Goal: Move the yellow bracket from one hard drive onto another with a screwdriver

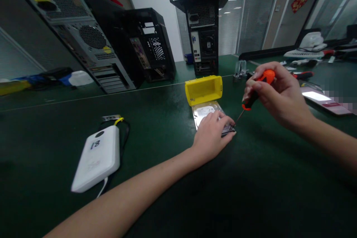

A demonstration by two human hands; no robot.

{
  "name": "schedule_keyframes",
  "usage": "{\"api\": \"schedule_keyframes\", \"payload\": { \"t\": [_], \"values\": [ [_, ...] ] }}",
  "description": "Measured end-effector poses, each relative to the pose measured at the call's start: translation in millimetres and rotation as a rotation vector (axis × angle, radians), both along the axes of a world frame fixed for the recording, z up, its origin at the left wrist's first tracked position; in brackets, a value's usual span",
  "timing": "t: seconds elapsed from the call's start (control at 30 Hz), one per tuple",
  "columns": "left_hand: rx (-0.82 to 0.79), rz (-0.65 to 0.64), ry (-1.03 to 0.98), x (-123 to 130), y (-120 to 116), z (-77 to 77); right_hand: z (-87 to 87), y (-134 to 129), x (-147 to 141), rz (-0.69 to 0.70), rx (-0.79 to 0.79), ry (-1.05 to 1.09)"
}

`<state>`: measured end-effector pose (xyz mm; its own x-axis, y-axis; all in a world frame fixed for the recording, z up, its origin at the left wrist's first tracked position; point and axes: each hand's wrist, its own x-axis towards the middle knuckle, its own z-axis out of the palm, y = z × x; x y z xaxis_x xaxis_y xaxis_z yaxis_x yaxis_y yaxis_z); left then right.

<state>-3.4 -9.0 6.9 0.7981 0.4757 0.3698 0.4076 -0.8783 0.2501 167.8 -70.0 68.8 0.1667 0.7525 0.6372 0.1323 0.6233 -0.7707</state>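
A silver hard drive (197, 113) lies on the green tabletop, partly hidden under my left hand (211, 134). The fingers of that hand are wrapped over the drive and grip its near right edge. In my right hand (275, 93) is a screwdriver (268, 76) with an orange and black handle, held at a slant. Its thin shaft points down and left, and the tip is at the drive's right edge beside my left fingertips. Whether the tip sits in a screw is too small to tell. Just behind the drive stands an open yellow plastic box (205, 91) with small metal bits inside.
Several computer cases, including a tall one (95, 37) and one with a tilted top panel (203, 41), stand at the back. A white power bank (97, 158) with cables lies to the left. A phone-like slab (323, 100) and assorted tools are at the right.
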Motion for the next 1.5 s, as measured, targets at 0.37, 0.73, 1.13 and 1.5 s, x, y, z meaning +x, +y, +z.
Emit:
{"api": "schedule_keyframes", "payload": {
  "t": [0.37, 0.73, 1.13, 1.5],
  "values": [
    [0.000, 0.005, -0.001, 0, 0, 0.0, -2.4, 1, -2, 0.245, -0.015, 0.171],
    [0.001, 0.004, 0.007, 1, 0, 0.5, -2.1, 3, 1, 0.140, -0.022, 0.125],
    [-0.005, -0.015, 0.060, -3, -9, 0.4, -4.8, 0, 9, -0.156, -0.054, -0.006],
    [0.018, -0.025, 0.046, -2, -5, -0.7, -2.9, 0, 11, -0.101, -0.040, -0.034]
  ]
}}
